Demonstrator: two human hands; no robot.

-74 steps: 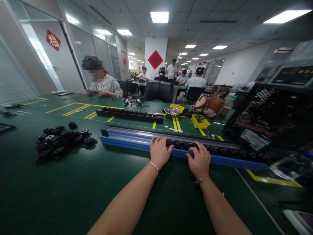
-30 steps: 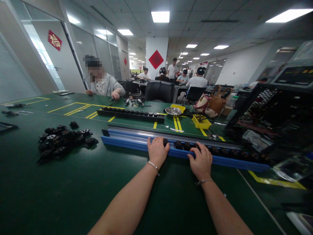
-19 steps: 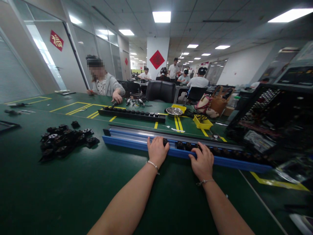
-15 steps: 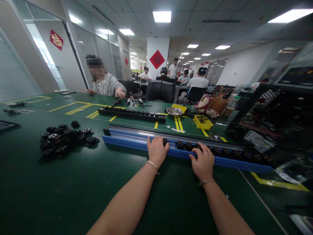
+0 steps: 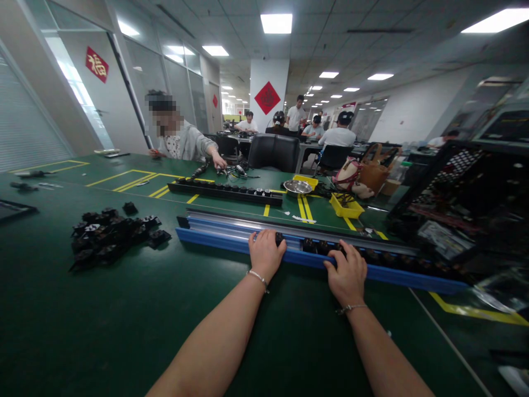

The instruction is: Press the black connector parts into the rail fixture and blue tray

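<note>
A long blue channel [image 5: 215, 241] lies across the table in front of me, with a row of black parts [image 5: 314, 246] set along its right half. My left hand [image 5: 266, 255] reaches over the near wall, its fingers curled round a small black part [image 5: 279, 239] inside the channel. A gap separates that part from the row. Farther right, my right hand [image 5: 347, 271] grips the channel's near wall, thumb in front and fingertips over the black parts. Those fingertips partly hide the parts beneath. A heap of loose black parts [image 5: 109, 237] lies to the left.
Behind the channel lies a black rail [image 5: 223, 192] holding similar parts. Beyond are a metal bowl [image 5: 297, 187], a yellow tray [image 5: 346, 207] and cables. A dark open case [image 5: 438, 204] stands at right. Across the table a co-worker's hand [image 5: 219, 161] touches the cables.
The co-worker's hand has moved right, off the dark tool and onto the cables. My two hands keep nearly the same places on the channel; the view has shifted slightly.
</note>
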